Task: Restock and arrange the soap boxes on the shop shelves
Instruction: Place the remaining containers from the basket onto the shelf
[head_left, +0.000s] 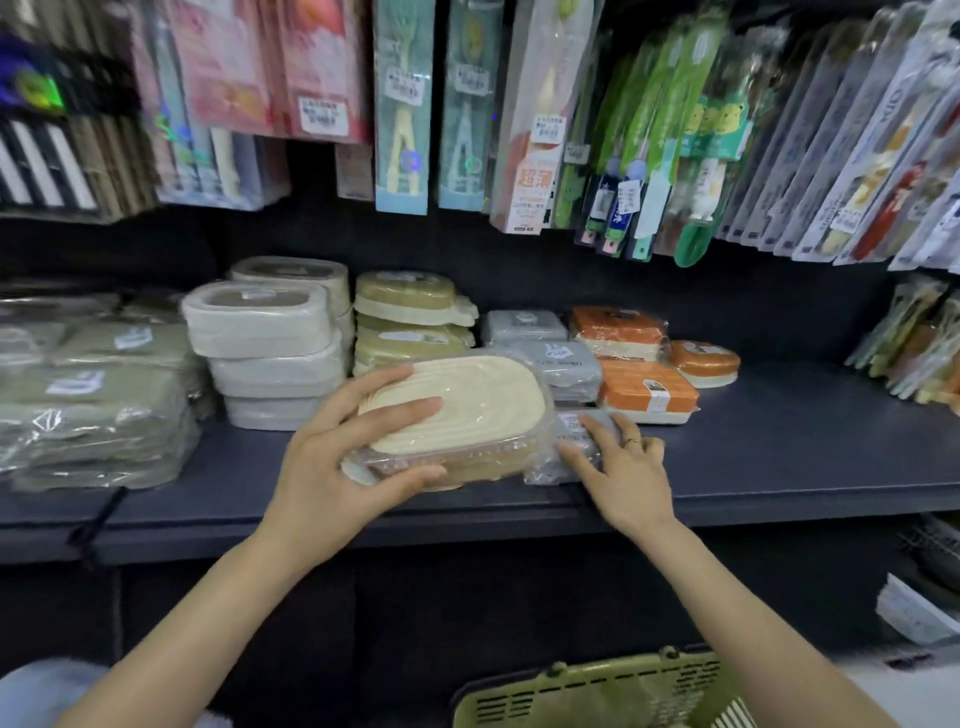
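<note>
My left hand (353, 447) grips a cream soap box (467, 410) wrapped in clear plastic, thumb at its near edge and fingers over the lid, at the front of the dark shelf (779, 457). Just to the right, my right hand (618, 462) rests with straight fingers on a grey wrapped soap box (576, 431) lying on the shelf. Behind them stand stacks of white soap boxes (265, 343), beige soap boxes (410, 317), grey soap boxes (550, 348) and orange soap boxes (639, 358).
Flat olive wrapped packs (88, 395) are piled at the shelf's left. Packaged toothbrushes and combs (519, 114) hang above. A green plastic basket (597, 691) sits below by my right arm. The shelf's right half is bare up to more packs (914, 338) at the far right.
</note>
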